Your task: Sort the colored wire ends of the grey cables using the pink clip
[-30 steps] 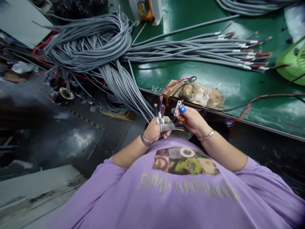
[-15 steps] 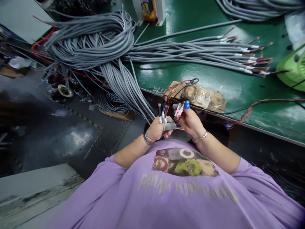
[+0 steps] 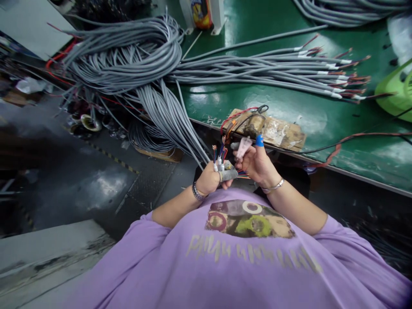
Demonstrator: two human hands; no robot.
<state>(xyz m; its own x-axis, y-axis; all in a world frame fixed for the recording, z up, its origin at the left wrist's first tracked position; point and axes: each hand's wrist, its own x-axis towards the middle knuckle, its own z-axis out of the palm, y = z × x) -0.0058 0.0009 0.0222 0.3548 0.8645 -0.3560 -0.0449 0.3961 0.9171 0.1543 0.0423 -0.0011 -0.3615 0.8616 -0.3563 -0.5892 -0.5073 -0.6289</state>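
Far to the left of the wooden block (image 3: 283, 133), a dark floor (image 3: 96, 184) crossed by a yellow-and-black striped line (image 3: 112, 159) passes clutter too dim to name. Nearer, left of and behind the block, a thick coil of gray cable (image 3: 128, 64) lies on the green bench (image 3: 337, 120); below it, a sheaf of gray cables (image 3: 170, 116) slopes down off the bench. The wooden block rests along the near edge, with red and black leads (image 3: 262, 110) looped at its left end. Behind the block, a row of gray cables (image 3: 257, 68) points right and ends in white sleeves and bare wires; a lime-green plastic basket (image 3: 392, 103) stands well to its right. In front of the block's left end, the left hand (image 3: 212, 177) has its fingers curled tightly around several white-sleeved cable ends (image 3: 220, 162), their colored wires poking upward. Closer to the block, in front of it, the right hand (image 3: 255, 165) carries a blurred pink clip (image 3: 243, 148) against its bent fingers; the blue-banded thumb is raised apart from the clip, and I cannot tell whether the fingers pinch it.
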